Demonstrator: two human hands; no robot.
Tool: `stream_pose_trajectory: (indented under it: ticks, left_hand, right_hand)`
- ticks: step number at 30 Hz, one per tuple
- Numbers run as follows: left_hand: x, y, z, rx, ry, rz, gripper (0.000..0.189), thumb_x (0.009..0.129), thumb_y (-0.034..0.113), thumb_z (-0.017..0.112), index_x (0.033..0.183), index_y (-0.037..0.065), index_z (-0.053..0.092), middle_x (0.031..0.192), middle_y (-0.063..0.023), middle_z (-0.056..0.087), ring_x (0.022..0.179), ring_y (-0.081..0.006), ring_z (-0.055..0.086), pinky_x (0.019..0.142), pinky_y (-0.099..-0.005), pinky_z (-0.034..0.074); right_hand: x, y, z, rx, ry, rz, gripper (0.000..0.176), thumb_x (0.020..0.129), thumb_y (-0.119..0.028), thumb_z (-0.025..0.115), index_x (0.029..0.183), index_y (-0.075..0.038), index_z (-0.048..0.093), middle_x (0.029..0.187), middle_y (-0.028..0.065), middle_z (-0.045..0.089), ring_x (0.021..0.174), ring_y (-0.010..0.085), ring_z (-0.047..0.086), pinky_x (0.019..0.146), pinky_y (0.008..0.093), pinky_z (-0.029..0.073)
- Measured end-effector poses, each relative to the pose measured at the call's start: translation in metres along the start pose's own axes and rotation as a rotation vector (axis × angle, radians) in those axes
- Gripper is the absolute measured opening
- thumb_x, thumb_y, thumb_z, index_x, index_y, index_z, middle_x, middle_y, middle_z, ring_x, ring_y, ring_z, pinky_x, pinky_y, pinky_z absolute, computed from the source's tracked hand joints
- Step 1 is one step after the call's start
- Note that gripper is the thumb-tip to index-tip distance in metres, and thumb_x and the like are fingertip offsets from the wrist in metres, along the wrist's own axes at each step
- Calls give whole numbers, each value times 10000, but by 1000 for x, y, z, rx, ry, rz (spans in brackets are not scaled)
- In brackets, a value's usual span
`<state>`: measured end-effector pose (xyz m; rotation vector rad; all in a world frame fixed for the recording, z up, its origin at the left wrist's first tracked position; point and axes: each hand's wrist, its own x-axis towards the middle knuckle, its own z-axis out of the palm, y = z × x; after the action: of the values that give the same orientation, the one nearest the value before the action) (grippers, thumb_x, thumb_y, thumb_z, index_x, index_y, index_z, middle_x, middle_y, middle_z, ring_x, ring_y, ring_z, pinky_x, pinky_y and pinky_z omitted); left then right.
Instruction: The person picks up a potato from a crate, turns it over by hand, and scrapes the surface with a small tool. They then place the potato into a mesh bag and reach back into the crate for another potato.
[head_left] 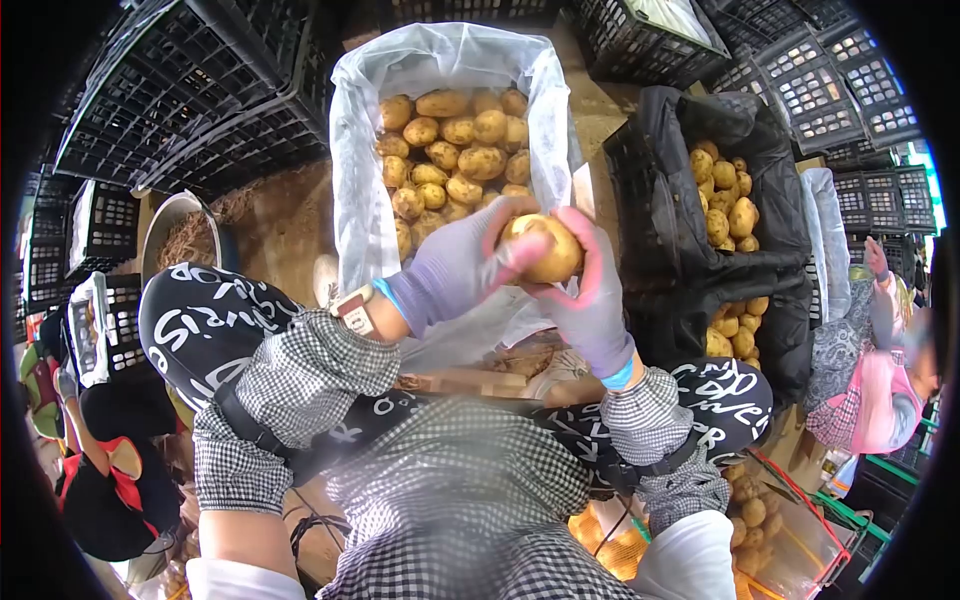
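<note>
One yellow-brown potato (556,256) is between my two gloved hands, above the near right part of a lined crate. My left hand (475,255), in a grey glove with pink fingertips, curls around the potato's left side with its thumb across the front. From the right and below, my right hand (590,295) grips it with thumb and fingers. Beyond them, many potatoes (455,140) with dark soil marks lie in the crate lined with white plastic (350,150). My hands hide the crate's near right corner.
Black-lined crates (650,190) on the right hold more potatoes (722,200). Stacked black crates (190,100) rise at the left. A bucket (185,235) of brown scraps stands near my left knee. Other people sit at the far left (110,480) and far right (865,370).
</note>
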<state>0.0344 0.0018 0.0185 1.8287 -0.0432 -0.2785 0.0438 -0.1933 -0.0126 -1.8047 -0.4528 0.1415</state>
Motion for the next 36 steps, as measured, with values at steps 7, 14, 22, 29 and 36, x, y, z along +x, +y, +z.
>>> stream_pose_trajectory:
  ticks: [7, 14, 22, 29, 36]
  left_hand:
    - [-1, -11, 4, 255, 144, 118, 564, 1007, 581, 439, 1111, 54, 610, 854, -184, 679, 795, -317, 696, 705, -406, 529]
    - [7, -15, 4, -201, 91, -7, 512, 1039, 484, 462, 1215, 21, 592, 982, -105, 671, 852, -136, 637, 732, -291, 531]
    - [-4, -2, 1, -364, -156, 8, 619, 1012, 418, 553, 1458, 17, 401, 1310, -130, 560, 1167, -194, 563, 971, -315, 487]
    - [53, -54, 51, -416, -311, 7, 573, 1012, 394, 534, 1440, 28, 424, 1243, -143, 601, 1164, -290, 595, 1052, -417, 444]
    - [75, -47, 86, -448, -536, -23, 527, 1014, 389, 512, 1417, 52, 466, 1216, -136, 628, 1145, -299, 611, 1049, -429, 448]
  right_hand:
    - [-8, 20, 9, -246, 1, -120, 878, 662, 8, 847, 1425, -35, 416, 1395, 130, 480, 1279, 262, 506, 1097, 357, 408]
    - [-5, 0, 6, 523, 59, 225, 749, 777, -60, 811, 1418, -25, 426, 1353, 116, 516, 1233, 204, 535, 1023, 333, 470]
    - [-2, -7, -1, 627, -33, 320, 667, 911, -265, 724, 1434, -31, 383, 1304, 111, 550, 1196, 180, 561, 973, 315, 503]
    - [-22, 1, -46, 223, 100, 14, 522, 922, -268, 665, 1342, -44, 451, 1230, 103, 585, 1106, 180, 588, 903, 330, 497]
    - [-47, -23, -62, 165, 100, 37, 393, 933, -272, 606, 1250, -57, 519, 1156, 94, 620, 1017, 179, 614, 834, 344, 491]
